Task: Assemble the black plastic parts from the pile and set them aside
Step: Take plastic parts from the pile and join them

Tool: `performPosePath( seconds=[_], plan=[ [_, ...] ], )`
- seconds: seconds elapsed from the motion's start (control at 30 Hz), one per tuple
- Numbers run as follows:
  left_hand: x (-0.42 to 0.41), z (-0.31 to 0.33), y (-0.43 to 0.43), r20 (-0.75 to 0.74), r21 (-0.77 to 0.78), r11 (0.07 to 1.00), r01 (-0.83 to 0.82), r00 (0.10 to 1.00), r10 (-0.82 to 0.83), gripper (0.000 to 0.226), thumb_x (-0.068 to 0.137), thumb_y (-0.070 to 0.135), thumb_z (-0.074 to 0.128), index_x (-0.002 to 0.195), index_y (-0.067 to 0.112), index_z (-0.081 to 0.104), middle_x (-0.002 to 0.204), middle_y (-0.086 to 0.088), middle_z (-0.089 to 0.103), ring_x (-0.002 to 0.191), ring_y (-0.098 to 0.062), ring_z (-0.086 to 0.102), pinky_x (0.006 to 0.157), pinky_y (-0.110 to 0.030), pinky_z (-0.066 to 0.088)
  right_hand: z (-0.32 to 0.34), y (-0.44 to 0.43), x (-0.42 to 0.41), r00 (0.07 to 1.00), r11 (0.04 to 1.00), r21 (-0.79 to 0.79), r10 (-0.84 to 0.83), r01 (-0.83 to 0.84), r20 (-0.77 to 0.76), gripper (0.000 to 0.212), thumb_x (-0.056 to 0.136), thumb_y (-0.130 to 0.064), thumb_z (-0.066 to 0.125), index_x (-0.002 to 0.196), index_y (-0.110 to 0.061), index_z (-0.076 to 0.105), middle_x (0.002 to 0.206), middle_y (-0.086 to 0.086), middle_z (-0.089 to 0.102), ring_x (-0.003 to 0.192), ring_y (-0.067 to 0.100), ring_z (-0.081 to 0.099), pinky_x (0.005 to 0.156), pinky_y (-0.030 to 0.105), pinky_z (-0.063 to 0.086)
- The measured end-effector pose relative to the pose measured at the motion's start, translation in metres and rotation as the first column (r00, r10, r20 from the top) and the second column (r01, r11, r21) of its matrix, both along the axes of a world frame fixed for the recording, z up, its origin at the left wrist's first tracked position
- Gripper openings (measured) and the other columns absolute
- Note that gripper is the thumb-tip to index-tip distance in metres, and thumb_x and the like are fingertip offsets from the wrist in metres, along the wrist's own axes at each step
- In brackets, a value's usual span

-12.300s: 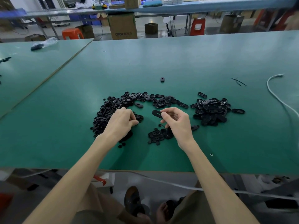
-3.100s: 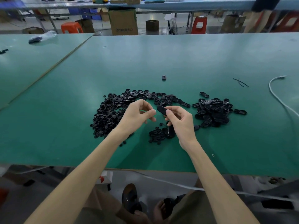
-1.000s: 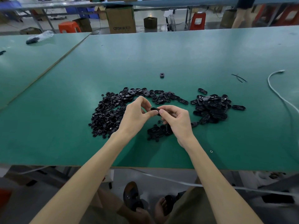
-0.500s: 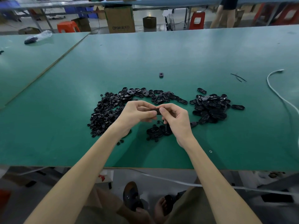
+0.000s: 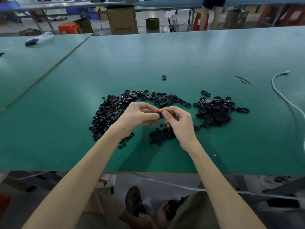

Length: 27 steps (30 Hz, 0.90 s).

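Head view: black part (image 5: 160,115) is held over the surface (image 5: 165,60), near its front edge, clamped between left grip (image 5: 140,114) and right grip (image 5: 179,120). Its long axis runs left-right; the set-aside pile (image 5: 214,109) is judged rightward, nearer right grip.

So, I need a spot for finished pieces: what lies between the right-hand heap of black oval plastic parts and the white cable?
Only bare green tabletop, as the head view shows.

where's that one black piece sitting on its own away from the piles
In the head view the lone black piece lies on the green table just beyond the long pile, near centre, well left of the white cable.
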<state>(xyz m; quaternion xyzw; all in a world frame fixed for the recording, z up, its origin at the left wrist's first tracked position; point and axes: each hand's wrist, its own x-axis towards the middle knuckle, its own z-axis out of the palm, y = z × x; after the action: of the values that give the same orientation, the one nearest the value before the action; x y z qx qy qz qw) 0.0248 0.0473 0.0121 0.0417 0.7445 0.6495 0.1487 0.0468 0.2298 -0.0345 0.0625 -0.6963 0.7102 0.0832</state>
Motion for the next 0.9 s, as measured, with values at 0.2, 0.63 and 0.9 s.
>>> performPosePath(
  seconds=[0.2,0.63,0.9],
  plan=[
    [-0.0012,0.0018,-0.0032,0.053,0.024,0.999,0.025,0.998,-0.026,0.026,0.081,0.002,0.084,0.105,0.002,0.073,0.1,-0.017,0.079,0.088,-0.026,0.077,0.076,-0.031,0.063,-0.0018,0.0008,-0.0004,1.0,1.0,0.01,0.01,-0.01,0.009,0.014,0.101,-0.01,0.068,0.099,-0.018,0.08,0.074,-0.005,0.069,0.068,0.013,0.055,0.066,0.032,0.051],
    [-0.0008,0.0055,-0.0019,0.057,0.028,0.998,0.052,0.997,-0.053,0.026,0.086,0.002,0.081,0.11,-0.002,0.071,0.104,-0.018,0.078,0.095,-0.028,0.077,0.078,-0.033,0.063,-0.0028,0.0021,-0.0008,1.0,1.0,0.011,0.013,-0.013,0.008,0.013,0.1,-0.012,0.069,0.1,-0.02,0.08,0.08,0.004,0.072,0.07,0.015,0.056,0.068,0.037,0.053],
    [-0.0017,0.0044,-0.0004,0.024,-0.002,0.999,0.045,0.999,-0.045,0.028,0.086,0.001,0.08,0.11,-0.006,0.069,0.101,-0.02,0.078,0.091,-0.029,0.077,0.079,-0.034,0.064,-0.0003,0.0025,-0.0007,1.0,1.0,0.013,0.016,-0.016,0.009,0.015,0.1,-0.012,0.069,0.097,-0.021,0.08,0.073,-0.005,0.068,0.068,0.012,0.054,0.065,0.028,0.051]
  ],
)
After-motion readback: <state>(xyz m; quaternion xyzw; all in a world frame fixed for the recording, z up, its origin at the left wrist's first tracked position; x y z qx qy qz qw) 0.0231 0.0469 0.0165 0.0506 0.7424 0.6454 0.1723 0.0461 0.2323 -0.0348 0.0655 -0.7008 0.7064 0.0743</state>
